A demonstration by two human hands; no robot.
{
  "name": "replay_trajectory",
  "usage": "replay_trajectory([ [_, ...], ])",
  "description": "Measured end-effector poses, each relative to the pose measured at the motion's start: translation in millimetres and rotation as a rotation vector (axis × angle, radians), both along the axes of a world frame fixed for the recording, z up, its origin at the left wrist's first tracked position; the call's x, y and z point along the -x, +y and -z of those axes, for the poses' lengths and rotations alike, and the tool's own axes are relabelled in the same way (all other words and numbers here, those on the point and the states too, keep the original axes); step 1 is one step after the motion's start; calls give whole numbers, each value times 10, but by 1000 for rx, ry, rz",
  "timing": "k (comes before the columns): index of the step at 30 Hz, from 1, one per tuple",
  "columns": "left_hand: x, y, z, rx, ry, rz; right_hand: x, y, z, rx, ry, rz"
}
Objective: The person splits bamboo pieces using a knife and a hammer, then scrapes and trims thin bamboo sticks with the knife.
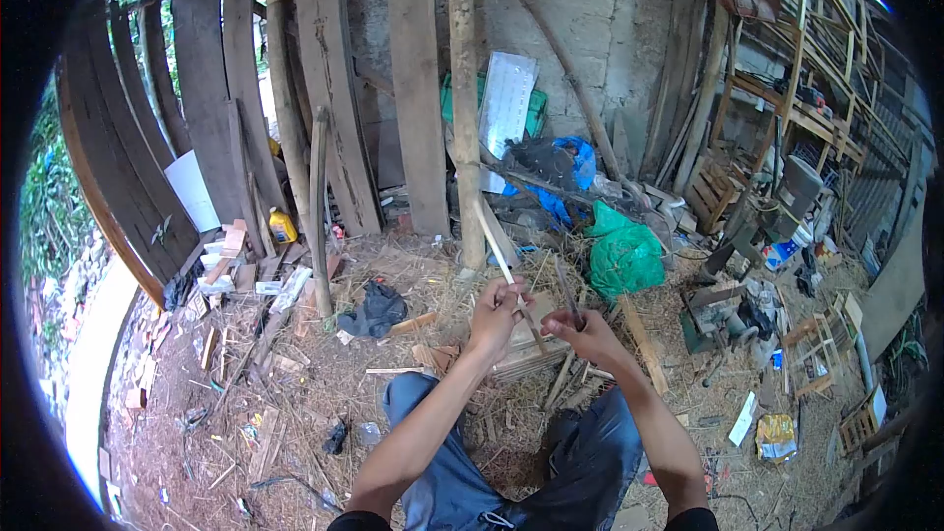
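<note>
In the head view, my left hand (499, 317) is closed around a thin, pale wooden stick (499, 254). The stick slants from upper left, near the wooden post, down to the right past my fingers. My right hand (587, 336) grips a slim, dark, pointed tool, which looks like a knife (565, 285), its blade upward and a short gap from the stick. Below my hands, between my knees, lie pieces of wood (526, 366), partly hidden by my hands and forearms.
A wooden post (464, 88) stands straight ahead. Beyond it are a green bag (622, 254) and a blue tarp (580, 162). A black plastic bag (374, 310) lies left, a yellow bottle (282, 226) by the planks. Wood scraps and shavings litter the ground; a metal machine (792, 197) stands right.
</note>
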State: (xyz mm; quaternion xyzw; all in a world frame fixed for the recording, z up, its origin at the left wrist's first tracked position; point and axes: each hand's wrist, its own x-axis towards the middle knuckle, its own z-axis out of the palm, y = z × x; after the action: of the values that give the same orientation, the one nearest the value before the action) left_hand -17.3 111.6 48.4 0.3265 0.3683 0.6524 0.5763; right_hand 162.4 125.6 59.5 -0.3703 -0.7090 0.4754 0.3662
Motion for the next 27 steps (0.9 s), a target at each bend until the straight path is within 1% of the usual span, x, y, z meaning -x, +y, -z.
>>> replay_trajectory([
  [1,14,7,-37,-9,-2,-39,3,-26,-53,-1,0,-5],
  [3,56,17,-72,-13,0,-76,-35,-103,-190,124,-73,-51],
  [5,122,13,-57,-63,22,-94,-82,-55,-254,130,-83,-35],
  [7,182,-46,-119,-12,-10,-58,-137,-12,-303,138,-92,-17],
  [9,291,-64,-166,29,-42,-21,-188,41,-366,270,-36,88],
  [11,450,-51,-167,38,-96,-172,-247,103,-374,275,16,110],
  [13,647,-63,-214,52,-79,-235,-333,137,-400,317,213,137],
  [14,733,-65,-224,52,-78,-221,-373,165,-410,316,216,151],
  [16,877,-75,-203,70,-80,-282,-438,212,-396,337,352,198],
  [17,960,-71,-147,72,-78,-267,-466,242,-384,345,421,221],
  [18,1001,-95,-153,80,-49,-299,-485,290,-370,370,474,285],
  [21,1018,-119,-113,80,30,-338,-589,423,-396,369,494,388],
  [23,1135,-87,-53,-39,250,-551,-661,478,-464,355,468,396],
  [24,1166,-87,-83,-208,314,-613,-679,498,-499,347,407,421],
  [25,1060,-153,-245,-211,312,-605,-698,505,-512,343,346,447],
  [26,896,-263,-530,-260,521,-699,-716,525,-528,337,349,453],
  [27,777,-319,-722,-310,731,-793,-726,555,-549,310,264,437],
])
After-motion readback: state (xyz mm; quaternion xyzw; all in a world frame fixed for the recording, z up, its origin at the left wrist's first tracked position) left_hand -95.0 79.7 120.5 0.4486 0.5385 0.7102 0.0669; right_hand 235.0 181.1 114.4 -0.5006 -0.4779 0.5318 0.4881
